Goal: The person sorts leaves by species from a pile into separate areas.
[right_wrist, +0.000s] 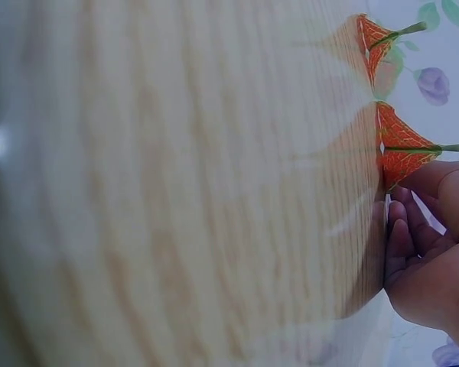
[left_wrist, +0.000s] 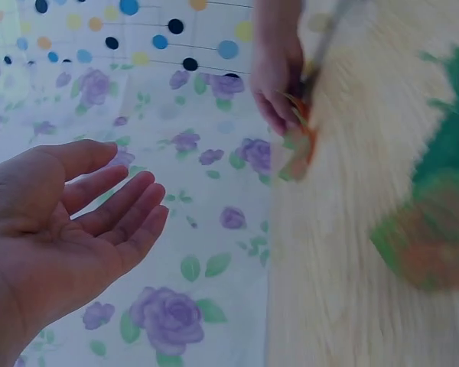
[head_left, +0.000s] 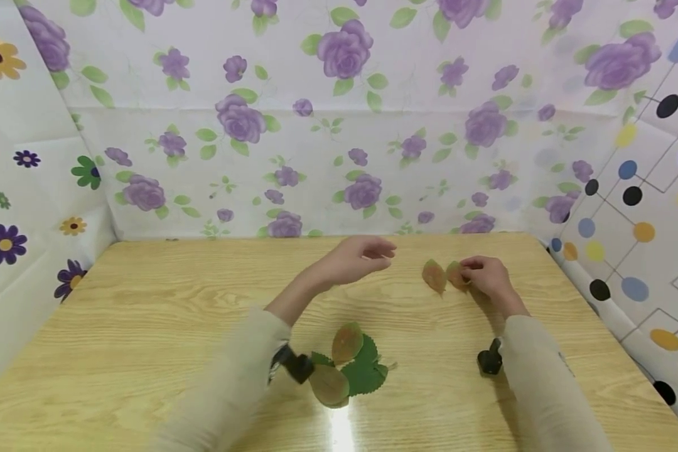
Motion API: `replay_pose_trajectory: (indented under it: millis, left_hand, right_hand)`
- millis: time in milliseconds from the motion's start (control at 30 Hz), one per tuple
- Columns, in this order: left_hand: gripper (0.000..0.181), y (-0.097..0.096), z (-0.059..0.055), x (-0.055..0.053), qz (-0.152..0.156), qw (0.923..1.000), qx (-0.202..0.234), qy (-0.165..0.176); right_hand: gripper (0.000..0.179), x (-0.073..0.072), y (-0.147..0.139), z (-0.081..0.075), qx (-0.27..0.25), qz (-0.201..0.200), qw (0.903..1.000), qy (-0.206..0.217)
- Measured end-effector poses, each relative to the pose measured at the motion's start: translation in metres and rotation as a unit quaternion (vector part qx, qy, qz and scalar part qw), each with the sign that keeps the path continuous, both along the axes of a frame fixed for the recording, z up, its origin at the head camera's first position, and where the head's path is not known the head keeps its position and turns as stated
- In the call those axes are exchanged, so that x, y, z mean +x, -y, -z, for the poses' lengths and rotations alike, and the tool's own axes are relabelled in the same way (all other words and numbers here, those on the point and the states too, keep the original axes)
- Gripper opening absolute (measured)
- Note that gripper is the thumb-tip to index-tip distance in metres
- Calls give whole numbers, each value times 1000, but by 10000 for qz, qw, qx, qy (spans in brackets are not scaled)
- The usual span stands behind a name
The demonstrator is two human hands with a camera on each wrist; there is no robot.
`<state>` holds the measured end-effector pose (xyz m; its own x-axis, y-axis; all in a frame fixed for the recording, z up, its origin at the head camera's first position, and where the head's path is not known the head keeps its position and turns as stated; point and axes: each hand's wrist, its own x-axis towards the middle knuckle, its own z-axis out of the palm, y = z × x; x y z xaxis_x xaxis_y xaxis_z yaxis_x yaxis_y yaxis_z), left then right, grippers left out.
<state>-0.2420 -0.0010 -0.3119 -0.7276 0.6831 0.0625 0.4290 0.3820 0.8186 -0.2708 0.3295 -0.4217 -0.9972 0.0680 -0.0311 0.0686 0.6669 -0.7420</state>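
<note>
My right hand (head_left: pixel 490 277) pinches the edge of a reddish-brown leaf (head_left: pixel 454 274) with a greenish rim on the far right of the table. In the right wrist view, thumb and curled fingers meet at that leaf's orange, veined side (right_wrist: pixel 405 153). A matching leaf (head_left: pixel 434 277) lies just left of it. My left hand (head_left: pixel 357 258) hovers over the table's back part, fingers loosely bent and holding nothing; its palm (left_wrist: pixel 76 229) shows in the left wrist view. Nearer me, a serrated green leaf (head_left: pixel 367 370) lies overlapped by two brownish leaves (head_left: pixel 347 342).
The wood-grain table (head_left: pixel 164 326) meets a purple-flowered sheet (head_left: pixel 294 163) at the back. A flower-patterned sheet (head_left: pixel 34 201) stands on the left and a dotted one (head_left: pixel 644 207) on the right. The black wrist camera (head_left: pixel 296 364) overhangs the leaf cluster.
</note>
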Motion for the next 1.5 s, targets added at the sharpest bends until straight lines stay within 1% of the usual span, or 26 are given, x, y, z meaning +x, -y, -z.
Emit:
replay_pose_trajectory:
  millis: [67,133,267,333,433,500,567,600,633,700,767,833,867,900,1000,1167,1267,1333,1367,1500]
  left_hand:
    - [36,13,3,10,65,9994,-198,-277]
    - [34,25,7,20,203,9976,-342,-567]
    - [33,44,19,45,564,9924,-472,-992]
    - [33,53,25,57,681,9885,-584,-1215]
    - [32,65,35,74,726,9827,-830,-1488]
    - [32,73,41,85,734,9774,-1032,-1693]
    - [32,80,47,96,788,9699,-1211,-1958]
    - [33,83,50,100,855,9647,-1258,-2149]
    - [33,86,52,104,918,9581,-1325,-2368]
    - [35,90,56,112,1027,9414,-1444,-2869]
    - [35,94,60,118,1139,9262,-1569,-3233]
    - [35,97,63,124,1247,9139,-1694,-3472]
    - [36,99,64,127,1315,9101,-1763,-3512]
    - [36,101,66,130,1380,9066,-1825,-3545]
    - [34,104,71,136,1543,9007,-1861,-3609]
    - [29,107,79,141,1638,8929,-1817,-3781]
    - [28,106,83,144,1627,8872,-1888,-3883]
    - [28,105,85,145,1588,8865,-1935,-3892]
    - [28,104,85,145,1568,8882,-1951,-3852]
    - [29,103,88,145,1517,8859,-2022,-3889]
  right_hand:
    - [30,-1,0,0,58,-15,10000,-55]
    - [30,0,-1,1,67,-8,9999,-78]
    - [30,1,-1,-1,32,4,10000,5]
    - [30,1,-1,-1,23,-3,10000,45]
    - [30,1,0,-1,28,1,10000,36]
    - [30,1,1,-1,-1,6,10000,21]
    - [30,1,1,-1,-28,-5,10000,10]
    - [29,0,1,-1,-40,-7,10000,0]
    - [29,0,1,-1,-54,2,10000,-5]
    - [29,1,0,-1,-41,3,10000,-28]
    - [29,2,0,-2,-9,3,10000,-31]
    - [30,2,0,-2,-30,-1,10000,11]
    - [30,3,0,-2,-42,-21,10000,35]
    - [30,3,0,-2,-55,-37,10000,54]
    - [30,3,0,-2,-114,-54,9999,36]
    - [30,3,2,-1,-82,-67,9999,-51]
    - [30,3,3,-1,-65,-74,9999,-67]
    - [30,3,3,-1,-54,-83,9999,-59]
    - [30,4,3,-1,-40,-91,9999,-54]
    - [30,4,4,0,12,-69,10000,-51]
